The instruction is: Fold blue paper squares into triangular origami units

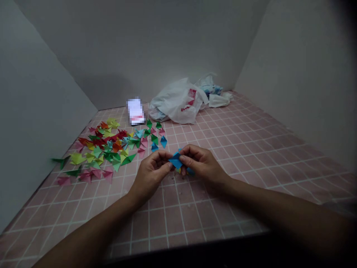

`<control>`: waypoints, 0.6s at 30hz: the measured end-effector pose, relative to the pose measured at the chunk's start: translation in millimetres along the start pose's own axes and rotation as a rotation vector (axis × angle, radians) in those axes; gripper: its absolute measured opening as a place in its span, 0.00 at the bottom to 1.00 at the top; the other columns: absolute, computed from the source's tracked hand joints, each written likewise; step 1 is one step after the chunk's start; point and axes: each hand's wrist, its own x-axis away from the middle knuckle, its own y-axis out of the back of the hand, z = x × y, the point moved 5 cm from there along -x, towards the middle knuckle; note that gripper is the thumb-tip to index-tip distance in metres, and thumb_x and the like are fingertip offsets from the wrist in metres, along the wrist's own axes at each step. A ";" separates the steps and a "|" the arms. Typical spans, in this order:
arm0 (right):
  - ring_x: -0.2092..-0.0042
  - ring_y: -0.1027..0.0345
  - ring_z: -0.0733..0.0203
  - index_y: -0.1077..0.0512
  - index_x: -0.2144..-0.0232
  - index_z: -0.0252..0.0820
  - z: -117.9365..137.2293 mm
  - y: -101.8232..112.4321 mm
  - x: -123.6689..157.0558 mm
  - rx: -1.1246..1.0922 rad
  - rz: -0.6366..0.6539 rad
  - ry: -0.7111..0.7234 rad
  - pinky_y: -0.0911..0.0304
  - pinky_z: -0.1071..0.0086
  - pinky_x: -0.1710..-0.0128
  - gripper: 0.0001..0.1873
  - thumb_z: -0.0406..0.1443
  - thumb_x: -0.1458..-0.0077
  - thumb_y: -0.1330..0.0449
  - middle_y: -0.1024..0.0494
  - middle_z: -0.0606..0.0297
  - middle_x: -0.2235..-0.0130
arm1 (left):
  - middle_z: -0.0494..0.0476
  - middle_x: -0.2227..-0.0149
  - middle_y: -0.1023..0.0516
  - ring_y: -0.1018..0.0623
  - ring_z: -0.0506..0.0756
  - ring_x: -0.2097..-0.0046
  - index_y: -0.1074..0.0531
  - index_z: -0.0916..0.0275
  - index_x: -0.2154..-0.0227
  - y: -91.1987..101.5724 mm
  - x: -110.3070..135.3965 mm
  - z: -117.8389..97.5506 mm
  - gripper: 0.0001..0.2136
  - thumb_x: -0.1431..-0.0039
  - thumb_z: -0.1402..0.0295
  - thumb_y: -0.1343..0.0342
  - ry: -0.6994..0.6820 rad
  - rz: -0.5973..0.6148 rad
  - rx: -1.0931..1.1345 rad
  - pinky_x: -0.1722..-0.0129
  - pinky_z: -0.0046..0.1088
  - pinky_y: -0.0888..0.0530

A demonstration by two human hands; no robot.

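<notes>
Paper triangle point(175, 160), blue, pinched from both sides by your left hand point(152, 173) and right hand point(202, 162), its long axis running hand to hand.

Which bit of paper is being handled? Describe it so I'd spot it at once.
On the pink tiled surface, right of the scatter of coloured paper triangles, the left hand and right hand meet. Between them sits a blue folded paper piece, pinched in fingers rather than lying loose like the rest.

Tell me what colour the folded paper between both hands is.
Blue; the folded paper shows clearly in the head view.
</notes>
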 end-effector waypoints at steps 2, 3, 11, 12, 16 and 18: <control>0.75 0.31 0.68 0.28 0.66 0.40 0.1 -1.7 -0.4 -0.002 0.035 -0.010 0.34 0.72 0.73 0.09 0.40 0.42 0.35 0.24 0.69 0.73 | 0.51 0.70 0.21 0.22 0.50 0.68 0.24 0.63 0.67 2.2 -0.6 1.4 0.06 0.48 0.70 0.35 0.015 -0.024 -0.002 0.64 0.26 0.25; 0.75 0.31 0.68 0.28 0.66 0.40 0.2 -2.9 -0.8 -0.003 0.061 -0.015 0.34 0.72 0.73 0.09 0.40 0.43 0.35 0.24 0.70 0.74 | 0.51 0.70 0.22 0.23 0.50 0.68 0.24 0.63 0.67 3.2 -0.7 2.3 0.06 0.47 0.69 0.35 0.019 -0.033 -0.003 0.64 0.26 0.25; 0.76 0.30 0.68 0.28 0.67 0.40 -5.9 -0.3 -3.6 -0.071 0.067 -0.080 0.36 0.73 0.73 0.10 0.41 0.42 0.35 0.23 0.70 0.76 | 0.53 0.68 0.20 0.22 0.51 0.67 0.22 0.64 0.63 5.1 -0.2 9.0 0.08 0.40 0.63 0.38 0.032 -0.016 0.049 0.63 0.28 0.25; 0.77 0.31 0.68 0.28 0.67 0.40 -7.1 1.2 -3.8 -0.084 0.047 -0.091 0.37 0.73 0.74 0.11 0.41 0.42 0.35 0.23 0.70 0.77 | 0.54 0.67 0.19 0.21 0.52 0.66 0.21 0.63 0.62 4.2 -0.1 8.8 0.09 0.40 0.64 0.38 0.033 0.003 0.046 0.61 0.29 0.24; 0.78 0.31 0.68 0.29 0.69 0.39 -10.9 3.9 -4.4 -0.122 0.012 -0.138 0.38 0.73 0.75 0.12 0.42 0.43 0.33 0.23 0.70 0.79 | 0.55 0.65 0.17 0.20 0.52 0.65 0.21 0.62 0.62 1.7 -0.2 6.7 0.09 0.44 0.66 0.34 0.031 0.040 0.051 0.58 0.30 0.23; 0.78 0.31 0.68 0.28 0.69 0.39 -11.9 4.1 -4.6 -0.140 0.004 -0.157 0.39 0.73 0.75 0.12 0.42 0.43 0.33 0.23 0.69 0.79 | 0.55 0.65 0.17 0.20 0.52 0.65 0.21 0.62 0.62 1.2 -0.5 6.4 0.09 0.45 0.67 0.34 0.033 0.042 0.068 0.58 0.31 0.22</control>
